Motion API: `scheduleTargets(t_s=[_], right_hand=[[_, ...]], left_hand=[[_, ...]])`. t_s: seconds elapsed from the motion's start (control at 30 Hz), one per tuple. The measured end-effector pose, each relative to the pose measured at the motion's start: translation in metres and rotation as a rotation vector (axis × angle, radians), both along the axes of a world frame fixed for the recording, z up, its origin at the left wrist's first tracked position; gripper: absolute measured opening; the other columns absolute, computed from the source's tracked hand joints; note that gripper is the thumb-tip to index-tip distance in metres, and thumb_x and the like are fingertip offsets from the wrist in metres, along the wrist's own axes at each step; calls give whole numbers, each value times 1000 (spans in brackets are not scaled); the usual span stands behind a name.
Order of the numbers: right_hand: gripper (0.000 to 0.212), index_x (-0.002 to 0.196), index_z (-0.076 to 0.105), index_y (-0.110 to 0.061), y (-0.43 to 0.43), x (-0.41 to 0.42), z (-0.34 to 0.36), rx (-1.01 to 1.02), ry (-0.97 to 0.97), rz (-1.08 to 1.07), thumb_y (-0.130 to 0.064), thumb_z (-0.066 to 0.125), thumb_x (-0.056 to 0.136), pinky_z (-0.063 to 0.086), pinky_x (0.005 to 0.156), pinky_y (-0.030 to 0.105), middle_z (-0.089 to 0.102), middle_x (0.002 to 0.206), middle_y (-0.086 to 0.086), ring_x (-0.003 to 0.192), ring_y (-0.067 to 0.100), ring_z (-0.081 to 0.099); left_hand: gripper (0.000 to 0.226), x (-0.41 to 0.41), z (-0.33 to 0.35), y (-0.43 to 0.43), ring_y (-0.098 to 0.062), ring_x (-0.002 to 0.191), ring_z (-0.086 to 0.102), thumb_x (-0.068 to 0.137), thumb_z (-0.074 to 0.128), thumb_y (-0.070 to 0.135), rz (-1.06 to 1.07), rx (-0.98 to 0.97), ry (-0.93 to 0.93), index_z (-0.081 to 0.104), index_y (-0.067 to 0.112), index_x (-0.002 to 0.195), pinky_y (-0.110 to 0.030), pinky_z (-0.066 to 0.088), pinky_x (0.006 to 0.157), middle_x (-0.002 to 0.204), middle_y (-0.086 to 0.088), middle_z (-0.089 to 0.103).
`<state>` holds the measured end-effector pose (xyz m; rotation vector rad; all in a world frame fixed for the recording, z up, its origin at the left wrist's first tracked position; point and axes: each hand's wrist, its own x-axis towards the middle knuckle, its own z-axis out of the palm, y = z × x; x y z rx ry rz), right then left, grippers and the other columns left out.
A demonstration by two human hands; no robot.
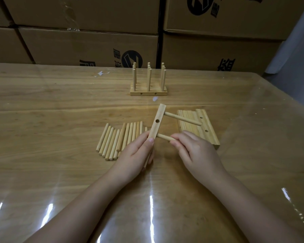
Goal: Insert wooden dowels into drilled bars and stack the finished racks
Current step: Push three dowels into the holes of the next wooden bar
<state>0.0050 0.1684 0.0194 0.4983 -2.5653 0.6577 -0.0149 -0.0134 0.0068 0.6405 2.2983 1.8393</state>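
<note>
My left hand grips the lower end of a drilled wooden bar, held tilted above the table. One dowel sticks out of its upper hole to the right; the middle hole is open. My right hand pinches a second dowel whose end sits in the bar's lower hole. Several loose dowels lie side by side on the table to the left. A pile of drilled bars lies to the right behind my right hand. Finished racks with upright dowels stand together farther back.
The wooden table has a glossy clear cover. Stacked cardboard boxes form a wall along its far edge. Small white scraps lie on the table near the back.
</note>
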Motion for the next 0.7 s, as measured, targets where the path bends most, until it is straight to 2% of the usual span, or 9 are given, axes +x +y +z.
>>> scheduleTargets(t_s=[0.1, 0.27, 0.37, 0.47, 0.6, 0.7], right_hand=[[18, 99, 69, -12, -1, 1, -2, -113, -50, -3, -20, 54, 93, 44, 58, 21, 61, 81, -10, 70, 8, 56], [17, 97, 70, -17, -3, 2, -4, -206, -157, -15, -23, 53, 93, 44, 58, 27, 62, 72, -9, 65, 6, 54], [17, 85, 66, -29, -6, 3, -4, -287, -230, -19, -25, 52, 94, 35, 49, 18, 52, 53, -14, 54, 5, 49], [24, 74, 56, -40, -8, 4, -4, -354, -306, -18, -28, 50, 94, 31, 45, 17, 50, 49, -17, 48, 3, 44], [27, 69, 61, -35, -7, 6, -4, -489, -450, -37, -35, 49, 93, 30, 46, 18, 43, 48, -11, 47, 2, 39], [29, 71, 65, -29, -6, 5, -1, -618, -599, -33, -39, 48, 93, 30, 50, 18, 44, 50, -13, 46, 0, 39]], left_hand=[[23, 0, 0, -1, -8, 53, 47, 98, 36, 35, -8, 13, 19, 57, 41, 91, -19, 41, 56, 61, 0, 50], [34, 1, 2, -2, -3, 48, 43, 96, 37, 31, -42, 43, 30, 59, 50, 79, -14, 37, 53, 59, -3, 47], [26, 0, 2, -3, -4, 49, 43, 97, 37, 31, -35, 44, 26, 60, 41, 91, -14, 37, 53, 58, -2, 46], [23, 0, 3, -3, -6, 50, 42, 93, 37, 36, -30, 35, 14, 59, 30, 98, -16, 37, 52, 58, -4, 44], [21, 1, 5, -3, -8, 51, 42, 93, 38, 36, -41, 38, 6, 58, 32, 93, -17, 37, 54, 59, -5, 44], [21, 1, 6, -3, -16, 56, 43, 92, 39, 35, -42, 54, -5, 59, 31, 96, -28, 39, 61, 58, -3, 44]])
